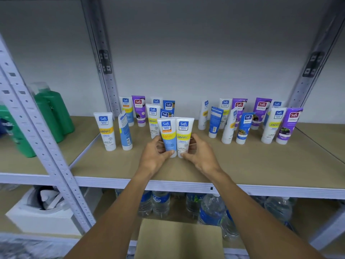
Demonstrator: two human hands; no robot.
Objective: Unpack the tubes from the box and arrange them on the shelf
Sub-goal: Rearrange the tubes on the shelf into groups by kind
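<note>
My left hand (155, 157) grips the blue tube (167, 136) and my right hand (202, 153) grips the white tube (184, 134). Both tubes stand upright and touching, mid-shelf (252, 165). The box (179, 238) is at six o'clock.

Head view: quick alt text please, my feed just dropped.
The left hand grips a blue Safi tube and the right hand a white tube, upright side by side on the shelf. More tubes stand behind them; a cardboard box sits below.

glossy plastic tubes (169, 136), matt brown board shelf (242, 165), perforated metal uprights (46, 146)
</note>
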